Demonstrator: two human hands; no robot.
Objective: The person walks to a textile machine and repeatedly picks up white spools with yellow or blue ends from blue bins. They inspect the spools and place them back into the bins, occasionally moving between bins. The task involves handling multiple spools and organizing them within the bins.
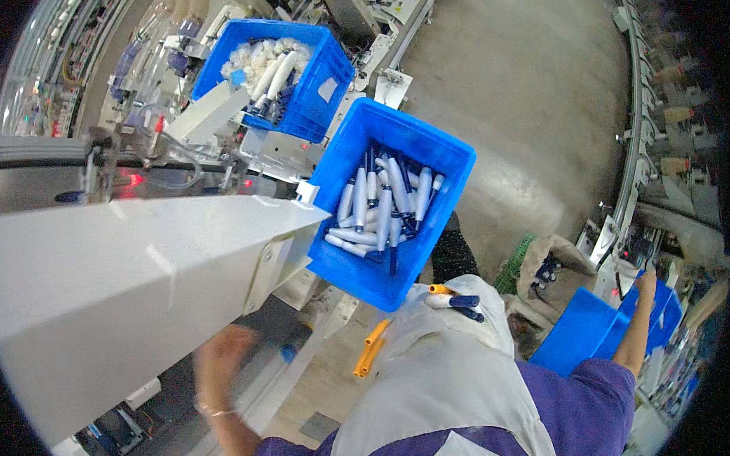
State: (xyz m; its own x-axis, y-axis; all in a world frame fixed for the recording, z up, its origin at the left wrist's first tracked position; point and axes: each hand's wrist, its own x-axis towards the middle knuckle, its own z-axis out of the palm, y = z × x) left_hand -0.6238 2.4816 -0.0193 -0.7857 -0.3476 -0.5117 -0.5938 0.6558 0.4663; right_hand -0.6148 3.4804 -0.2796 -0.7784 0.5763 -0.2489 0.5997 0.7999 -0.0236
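My left hand [221,351], smeared by motion, is beside the lower edge of a long white machine cover [136,265]. Its fingers do not show clearly. Far to the right, my right hand [647,283] reaches up at the machine row, just above a blue bin [657,316]. What its fingers do is too small to make out. In front of me stands a blue crate [452,153] with several white yarn bobbins [384,215] on dark blue tubes. My white apron [438,364] carries orange tubes [373,346] and a white bobbin [440,302] with a dark end.
A second blue crate [317,107] with white yarn waste [269,58] and bobbins sits on the machine at upper left. A cloth sack [560,255] with dark-tipped pieces stands at right, beside another blue bin [581,328]. A grey floor aisle [523,96] runs between two machine rows.
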